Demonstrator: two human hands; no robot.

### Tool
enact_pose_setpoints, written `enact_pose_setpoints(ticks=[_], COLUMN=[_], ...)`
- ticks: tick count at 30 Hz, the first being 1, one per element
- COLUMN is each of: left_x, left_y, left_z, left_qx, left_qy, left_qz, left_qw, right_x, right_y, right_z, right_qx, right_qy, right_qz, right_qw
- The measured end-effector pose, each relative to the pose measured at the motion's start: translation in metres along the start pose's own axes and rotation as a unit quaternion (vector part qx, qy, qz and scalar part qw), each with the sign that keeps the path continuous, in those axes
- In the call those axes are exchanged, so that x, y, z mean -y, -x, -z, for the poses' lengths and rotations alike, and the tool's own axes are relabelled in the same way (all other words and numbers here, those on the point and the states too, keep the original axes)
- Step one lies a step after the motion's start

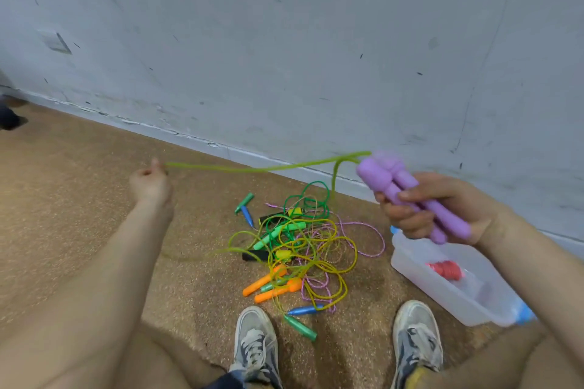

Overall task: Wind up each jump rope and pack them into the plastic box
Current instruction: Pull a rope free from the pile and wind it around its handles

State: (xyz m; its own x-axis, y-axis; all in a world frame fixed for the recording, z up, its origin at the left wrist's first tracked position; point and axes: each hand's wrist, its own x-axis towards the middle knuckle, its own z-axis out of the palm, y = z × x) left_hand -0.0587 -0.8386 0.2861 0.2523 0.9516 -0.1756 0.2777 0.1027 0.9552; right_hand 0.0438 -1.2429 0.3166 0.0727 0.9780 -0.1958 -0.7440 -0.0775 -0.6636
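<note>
Two purple handles (379,174) are gripped together by right hand (455,199), centre right, green cord (252,169) pinched taut by left hand (150,181), centre left; cord should be wound tight, even, then packed into box (420,281), lower right.

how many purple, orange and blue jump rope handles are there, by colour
purple handles: 2, both held in the right hand
orange handles: 2, on the floor in the tangle
blue handles: 2, on the floor, far apart
total: 6
</note>
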Motion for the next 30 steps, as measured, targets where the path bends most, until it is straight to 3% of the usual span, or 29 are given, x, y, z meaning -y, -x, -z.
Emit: enact_pose_setpoints(ticks=[3,5,7,8,10,12,14,16,20,22,24,25,26,27,28,30], left_x=[0.007,0.009,-0.003,-0.013,-0.036,-0.044,-0.043,-0.040,-0.049,-0.052,-0.046,-0.040,-0.034,-0.028,-0.025,-0.023], left_y=[-0.021,-0.008,0.027,0.051,0.105,0.141,0.156,0.155,0.145,0.153,0.165,0.170,0.173,0.171,0.170,0.173], left_z=[-0.004,-0.013,-0.021,-0.024,-0.030,-0.036,-0.040,-0.039,-0.048,-0.055,-0.064,-0.069,-0.074,-0.077,-0.078,-0.076], left_qx=[0.000,0.084,0.233,0.324,0.489,0.582,0.619,0.628,0.600,0.574,0.549,0.529,0.498,0.456,0.400,0.272], left_qy=[-0.111,-0.191,-0.146,-0.089,-0.044,-0.053,-0.014,0.058,0.110,0.135,0.134,0.083,-0.011,-0.141,-0.271,-0.420], left_qz=[0.005,-0.060,-0.136,-0.169,-0.241,-0.283,-0.234,-0.172,-0.216,-0.167,-0.097,-0.120,-0.204,-0.333,-0.449,-0.618], left_qw=[0.994,0.976,0.952,0.927,0.837,0.760,0.749,0.757,0.763,0.790,0.820,0.836,0.843,0.813,0.752,0.607], right_x=[-0.011,-0.016,-0.015,-0.013,-0.007,-0.001,0.007,0.013,0.023,0.023,0.022,0.021,0.021,0.021,0.021,0.017], right_y=[-0.013,-0.023,-0.031,-0.034,-0.040,-0.043,-0.044,-0.041,-0.038,-0.043,-0.053,-0.059,-0.064,-0.069,-0.072,-0.075], right_z=[-0.001,-0.006,-0.014,-0.019,-0.029,-0.035,-0.038,-0.038,-0.037,-0.044,-0.052,-0.054,-0.053,-0.050,-0.043,-0.035], right_qx=[-0.108,-0.138,-0.145,-0.138,-0.105,-0.058,-0.014,0.013,0.026,0.016,-0.050,-0.115,-0.188,-0.259,-0.323,-0.414], right_qy=[0.063,0.067,0.097,0.129,0.186,0.196,0.174,0.138,0.075,0.055,0.051,0.065,0.092,0.135,0.200,0.368], right_qz=[-0.005,-0.002,-0.021,-0.037,-0.063,-0.070,-0.055,-0.025,0.029,0.050,0.090,0.117,0.142,0.157,0.160,0.141], right_qw=[0.992,0.988,0.985,0.981,0.975,0.976,0.983,0.990,0.996,0.997,0.993,0.984,0.967,0.943,0.911,0.821])
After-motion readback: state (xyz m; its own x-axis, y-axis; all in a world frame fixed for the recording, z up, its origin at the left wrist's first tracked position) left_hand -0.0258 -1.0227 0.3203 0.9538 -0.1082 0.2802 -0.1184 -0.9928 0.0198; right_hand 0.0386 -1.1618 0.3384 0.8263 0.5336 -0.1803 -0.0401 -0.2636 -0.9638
